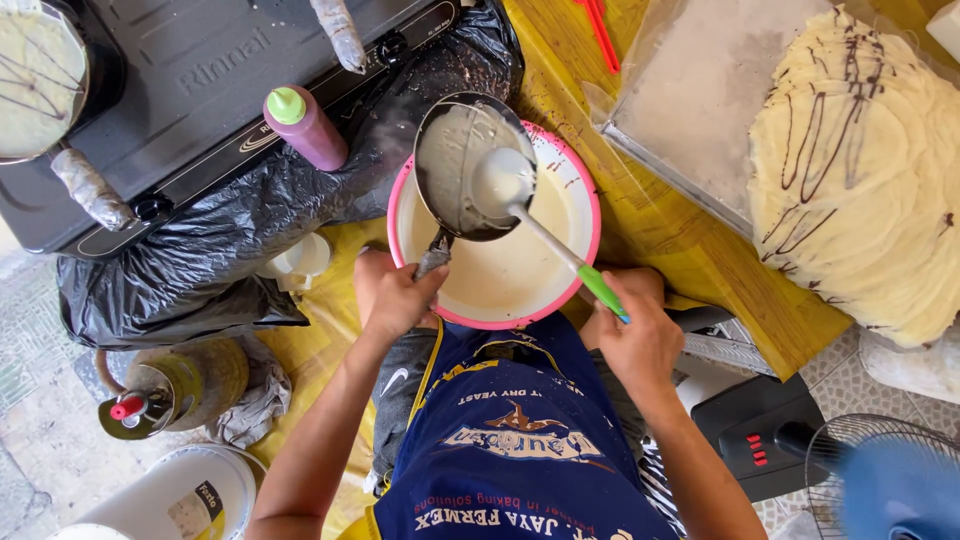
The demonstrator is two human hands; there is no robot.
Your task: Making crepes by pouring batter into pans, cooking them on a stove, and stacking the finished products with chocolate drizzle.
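a small pan (470, 165) is held by its handle in the closed left hand (395, 295), above a pink-rimmed bowl (580, 185) of pale batter. a ladle (505, 180) with a green handle is gripped by the right hand (635, 335), its scoop resting inside the pan.

A yellow wooden table (690, 240) carries most of the things. On it sit a pink-rimmed bowl (590, 215) of pale batter, a black plastic sheet (200, 270) with a 2-burner gas stove (190, 90) on top, a small white cup (300, 262) and a clear plastic-wrapped tray (700, 100). Below the table, the tiled floor (40, 420) bears a gas cylinder (175, 385), a white bucket (190, 495) and a fan (880, 470).
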